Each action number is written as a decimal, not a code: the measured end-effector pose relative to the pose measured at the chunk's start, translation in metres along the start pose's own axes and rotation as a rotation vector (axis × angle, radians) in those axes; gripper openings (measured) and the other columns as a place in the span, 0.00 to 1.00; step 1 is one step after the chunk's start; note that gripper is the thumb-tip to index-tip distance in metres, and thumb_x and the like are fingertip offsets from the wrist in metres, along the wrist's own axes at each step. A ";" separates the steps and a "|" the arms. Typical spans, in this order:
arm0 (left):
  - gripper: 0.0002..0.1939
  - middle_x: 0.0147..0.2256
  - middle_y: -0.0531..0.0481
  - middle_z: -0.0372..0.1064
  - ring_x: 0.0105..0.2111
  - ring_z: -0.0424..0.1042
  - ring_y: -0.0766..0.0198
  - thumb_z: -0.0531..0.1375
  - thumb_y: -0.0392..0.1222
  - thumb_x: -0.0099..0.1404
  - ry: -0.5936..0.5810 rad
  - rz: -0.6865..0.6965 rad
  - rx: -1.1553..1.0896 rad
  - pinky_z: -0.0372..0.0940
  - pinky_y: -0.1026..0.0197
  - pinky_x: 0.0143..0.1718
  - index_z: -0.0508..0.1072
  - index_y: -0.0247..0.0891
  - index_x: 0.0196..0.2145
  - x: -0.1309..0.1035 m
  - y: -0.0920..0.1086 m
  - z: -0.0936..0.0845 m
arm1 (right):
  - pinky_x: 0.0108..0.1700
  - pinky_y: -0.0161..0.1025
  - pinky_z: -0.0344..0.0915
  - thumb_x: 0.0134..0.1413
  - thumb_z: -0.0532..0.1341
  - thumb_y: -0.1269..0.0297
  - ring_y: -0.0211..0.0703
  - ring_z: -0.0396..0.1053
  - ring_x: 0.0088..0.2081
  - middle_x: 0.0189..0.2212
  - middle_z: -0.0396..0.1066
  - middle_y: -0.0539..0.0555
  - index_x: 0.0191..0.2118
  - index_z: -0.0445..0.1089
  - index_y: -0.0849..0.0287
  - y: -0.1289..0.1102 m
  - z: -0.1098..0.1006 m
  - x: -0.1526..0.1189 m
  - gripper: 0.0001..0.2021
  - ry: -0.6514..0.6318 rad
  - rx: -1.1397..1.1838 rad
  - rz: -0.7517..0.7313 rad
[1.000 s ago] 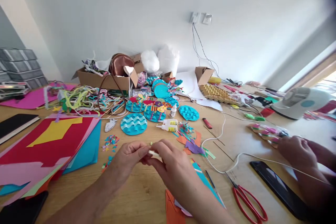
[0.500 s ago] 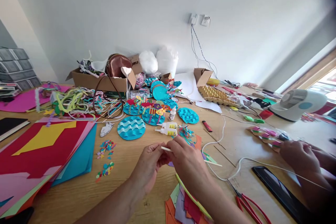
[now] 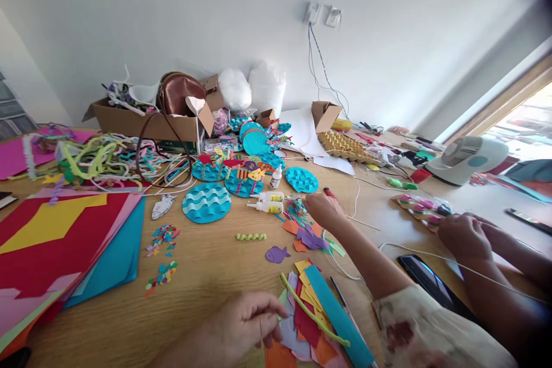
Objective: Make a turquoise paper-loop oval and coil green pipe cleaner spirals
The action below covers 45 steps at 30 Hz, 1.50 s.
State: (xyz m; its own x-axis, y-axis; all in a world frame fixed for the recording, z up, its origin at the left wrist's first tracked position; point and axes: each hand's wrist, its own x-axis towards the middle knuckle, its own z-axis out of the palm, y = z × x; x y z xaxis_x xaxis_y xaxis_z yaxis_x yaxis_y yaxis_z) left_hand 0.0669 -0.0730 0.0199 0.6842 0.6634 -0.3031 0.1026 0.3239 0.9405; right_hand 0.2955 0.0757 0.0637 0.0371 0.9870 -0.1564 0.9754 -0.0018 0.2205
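My left hand hovers low over the table, fingers loosely curled and apart, with nothing in it. Beside it lie coloured paper scraps with a yellow-green pipe cleaner across them. Farther forward, my right hand is closed at a thin pale stick, whose end sticks out behind the wrist; its fingertips are partly hidden. Left of this hand is a pile of shredded coloured paper. A coiled yellow-green pipe cleaner rests on bare wood, near a purple paper fish.
Glue bottles and blue decorated discs stand ahead. Coloured sheets fill the left; a white cable and phone are on the right. Another person's hands work at the far right.
My hands have parted: the left drew back toward me, the right moved forward with the stick. The coiled pipe cleaner now shows on the table. The whole view has shifted.
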 end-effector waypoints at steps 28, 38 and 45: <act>0.05 0.24 0.53 0.71 0.27 0.67 0.65 0.56 0.36 0.53 0.422 0.123 0.537 0.57 0.68 0.31 0.71 0.39 0.22 -0.052 0.011 -0.022 | 0.27 0.35 0.55 0.59 0.51 0.66 0.44 0.70 0.33 0.30 0.72 0.57 0.32 0.69 0.61 -0.030 -0.045 -0.029 0.11 0.103 0.006 -0.192; 0.08 0.20 0.56 0.63 0.22 0.61 0.69 0.53 0.37 0.55 0.699 0.181 0.931 0.53 0.68 0.25 0.62 0.38 0.19 -0.112 0.057 -0.061 | 0.24 0.34 0.52 0.57 0.51 0.66 0.39 0.68 0.24 0.23 0.69 0.49 0.25 0.63 0.56 -0.062 -0.055 -0.122 0.11 0.390 0.168 -0.594; 0.15 0.20 0.57 0.57 0.23 0.60 0.67 0.48 0.46 0.60 1.019 0.147 1.202 0.52 0.66 0.25 0.56 0.39 0.19 -0.116 0.091 -0.155 | 0.19 0.32 0.51 0.58 0.53 0.61 0.35 0.66 0.17 0.18 0.66 0.46 0.22 0.62 0.55 -0.073 -0.038 -0.140 0.14 0.511 0.194 -0.722</act>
State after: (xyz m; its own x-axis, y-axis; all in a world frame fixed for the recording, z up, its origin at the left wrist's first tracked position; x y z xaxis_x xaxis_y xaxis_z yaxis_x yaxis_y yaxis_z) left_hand -0.1148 -0.0159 0.1169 0.0385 0.9557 0.2917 0.9088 -0.1548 0.3875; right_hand 0.2110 -0.0563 0.1067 -0.6540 0.7094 0.2625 0.7450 0.6642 0.0612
